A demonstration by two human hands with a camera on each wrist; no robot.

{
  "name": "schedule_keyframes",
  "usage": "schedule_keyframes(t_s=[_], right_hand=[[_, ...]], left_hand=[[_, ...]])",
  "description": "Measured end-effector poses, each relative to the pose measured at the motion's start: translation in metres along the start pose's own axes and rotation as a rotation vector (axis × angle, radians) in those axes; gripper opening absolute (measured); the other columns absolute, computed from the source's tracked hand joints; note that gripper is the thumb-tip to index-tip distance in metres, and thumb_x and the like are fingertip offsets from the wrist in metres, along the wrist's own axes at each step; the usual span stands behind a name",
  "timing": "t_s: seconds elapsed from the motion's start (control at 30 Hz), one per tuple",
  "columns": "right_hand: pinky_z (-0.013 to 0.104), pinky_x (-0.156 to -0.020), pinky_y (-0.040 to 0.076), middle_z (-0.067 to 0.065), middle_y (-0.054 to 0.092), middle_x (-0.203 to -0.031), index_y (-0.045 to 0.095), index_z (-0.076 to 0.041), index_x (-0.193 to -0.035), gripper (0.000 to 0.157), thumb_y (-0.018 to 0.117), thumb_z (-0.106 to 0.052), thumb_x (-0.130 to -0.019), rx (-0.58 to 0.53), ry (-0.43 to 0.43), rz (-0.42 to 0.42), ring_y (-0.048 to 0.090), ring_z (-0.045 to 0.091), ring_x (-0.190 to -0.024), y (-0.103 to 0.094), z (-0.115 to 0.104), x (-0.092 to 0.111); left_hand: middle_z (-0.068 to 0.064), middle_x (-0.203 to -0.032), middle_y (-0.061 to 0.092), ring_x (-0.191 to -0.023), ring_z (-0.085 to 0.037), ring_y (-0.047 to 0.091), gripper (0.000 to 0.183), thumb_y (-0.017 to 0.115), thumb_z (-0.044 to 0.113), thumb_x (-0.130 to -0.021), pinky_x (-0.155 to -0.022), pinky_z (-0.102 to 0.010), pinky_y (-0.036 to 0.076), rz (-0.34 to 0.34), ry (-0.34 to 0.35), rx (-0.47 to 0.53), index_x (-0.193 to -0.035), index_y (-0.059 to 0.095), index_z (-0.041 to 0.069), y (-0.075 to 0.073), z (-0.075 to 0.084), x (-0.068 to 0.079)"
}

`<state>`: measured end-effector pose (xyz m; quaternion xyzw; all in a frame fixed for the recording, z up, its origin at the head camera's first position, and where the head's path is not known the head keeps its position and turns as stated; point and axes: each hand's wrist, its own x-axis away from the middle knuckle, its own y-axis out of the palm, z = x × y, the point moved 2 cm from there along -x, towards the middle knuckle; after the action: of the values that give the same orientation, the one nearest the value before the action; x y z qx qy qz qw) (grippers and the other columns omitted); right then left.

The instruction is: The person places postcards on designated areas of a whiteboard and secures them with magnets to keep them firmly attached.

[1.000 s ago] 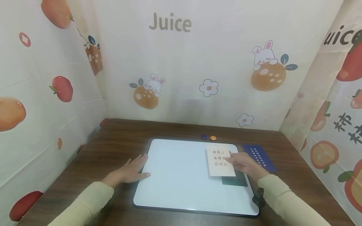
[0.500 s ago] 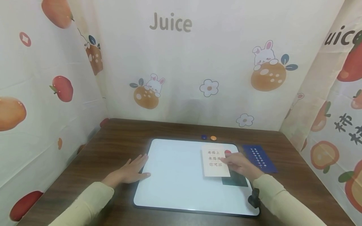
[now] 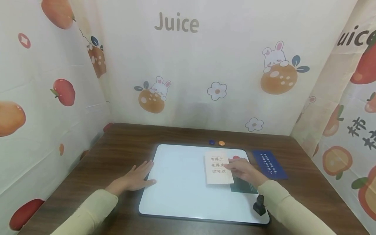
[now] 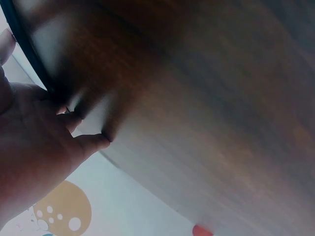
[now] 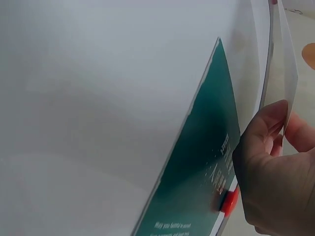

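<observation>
A cream card [image 3: 218, 178] printed with Chinese characters is pinched between the thumb and fingers of my right hand [image 3: 245, 170]. It hovers over, or lies close to, the right half of a white board [image 3: 176, 192]; the exact gap cannot be told. Partly covered by card and hand is a dark green card [image 5: 202, 147] on the board, with a red round magnet [image 5: 229, 201] at its edge in the right wrist view. My left hand [image 3: 135, 178] rests at the board's left edge, fingers stretched out and thumb over the white surface.
A blue card [image 3: 269, 164] with white writing lies on the brown table [image 3: 129, 140], right of the board. Behind the board's far edge sit a blue round piece [image 3: 212, 142] and an orange one [image 3: 221, 143]. Fruit-printed curtains [image 3: 188, 65] enclose the table's back and sides.
Gripping the cream card, my right hand has shifted left across the board, so the red magnet behind it now shows. My left hand stays put.
</observation>
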<state>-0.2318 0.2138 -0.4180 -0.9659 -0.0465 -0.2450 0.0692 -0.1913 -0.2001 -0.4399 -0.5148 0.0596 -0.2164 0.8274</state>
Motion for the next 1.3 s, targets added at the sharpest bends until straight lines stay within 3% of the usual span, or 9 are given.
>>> schedule_keyframes(t_s=[0.13, 0.3, 0.53, 0.73, 0.93, 1.1, 1.3], right_hand=[[0.039, -0.094, 0.048, 0.027, 0.046, -0.135, 0.036, 0.011, -0.14, 0.061, 0.066, -0.002, -0.088, -0.021, 0.016, 0.044, 0.056, 0.035, -0.112, 0.007, -0.001, -0.005], [0.04, -0.091, 0.049, 0.026, 0.052, -0.131, 0.041, 0.011, -0.137, 0.057, 0.067, -0.002, -0.087, -0.033, 0.002, 0.024, 0.06, 0.035, -0.109, 0.012, -0.002, -0.005], [0.042, -0.097, 0.044, 0.03, 0.038, -0.141, 0.033, 0.012, -0.141, 0.065, 0.067, -0.003, -0.088, 0.021, -0.002, 0.028, 0.049, 0.042, -0.121, 0.016, -0.003, -0.003], [0.045, -0.1, 0.04, 0.031, 0.038, -0.139, 0.035, 0.014, -0.139, 0.064, 0.068, -0.005, -0.087, 0.054, -0.01, 0.035, 0.045, 0.043, -0.124, 0.021, -0.003, -0.001], [0.046, -0.1, 0.04, 0.031, 0.041, -0.136, 0.038, 0.013, -0.137, 0.063, 0.069, -0.009, -0.087, 0.13, -0.026, 0.064, 0.048, 0.042, -0.12, 0.025, -0.003, -0.001], [0.042, -0.092, 0.049, 0.027, 0.05, -0.124, 0.044, 0.011, -0.133, 0.06, 0.072, -0.01, -0.085, 0.192, -0.045, 0.119, 0.059, 0.034, -0.104, 0.027, -0.003, -0.001], [0.042, -0.087, 0.051, 0.025, 0.053, -0.119, 0.05, 0.01, -0.126, 0.056, 0.075, -0.013, -0.081, 0.33, -0.09, 0.193, 0.06, 0.032, -0.097, 0.026, -0.004, -0.001]], left_hand=[[-0.015, -0.157, 0.015, -0.144, -0.034, 0.007, 0.084, 0.053, 0.051, -0.092, -0.109, -0.064, 0.001, 0.003, 0.002, -0.005, -0.151, 0.019, 0.002, 0.0, 0.0, 0.0], [-0.016, -0.157, 0.015, -0.144, -0.035, 0.007, 0.084, 0.053, 0.051, -0.092, -0.108, -0.065, 0.001, 0.002, 0.005, -0.004, -0.151, 0.019, 0.002, -0.001, 0.0, 0.0], [-0.02, -0.156, 0.014, -0.143, -0.039, 0.007, 0.086, 0.05, 0.054, -0.092, -0.107, -0.066, 0.0, -0.007, 0.021, 0.005, -0.151, 0.017, 0.0, -0.004, 0.003, 0.003], [-0.017, -0.157, 0.014, -0.143, -0.038, 0.007, 0.084, 0.052, 0.051, -0.093, -0.108, -0.065, 0.001, -0.002, 0.016, 0.004, -0.151, 0.018, 0.001, -0.003, 0.003, 0.003], [-0.019, -0.156, 0.013, -0.143, -0.039, 0.006, 0.083, 0.052, 0.049, -0.093, -0.107, -0.066, 0.0, -0.012, 0.02, 0.007, -0.151, 0.018, -0.001, -0.008, 0.008, 0.005], [-0.021, -0.156, 0.013, -0.143, -0.041, 0.006, 0.084, 0.051, 0.049, -0.094, -0.107, -0.067, 0.0, -0.015, 0.032, 0.015, -0.15, 0.017, -0.002, -0.008, 0.009, 0.005], [-0.019, -0.156, 0.013, -0.143, -0.039, 0.005, 0.085, 0.05, 0.052, -0.093, -0.107, -0.066, -0.001, -0.007, 0.034, 0.013, -0.151, 0.017, -0.001, -0.006, 0.005, 0.004]])
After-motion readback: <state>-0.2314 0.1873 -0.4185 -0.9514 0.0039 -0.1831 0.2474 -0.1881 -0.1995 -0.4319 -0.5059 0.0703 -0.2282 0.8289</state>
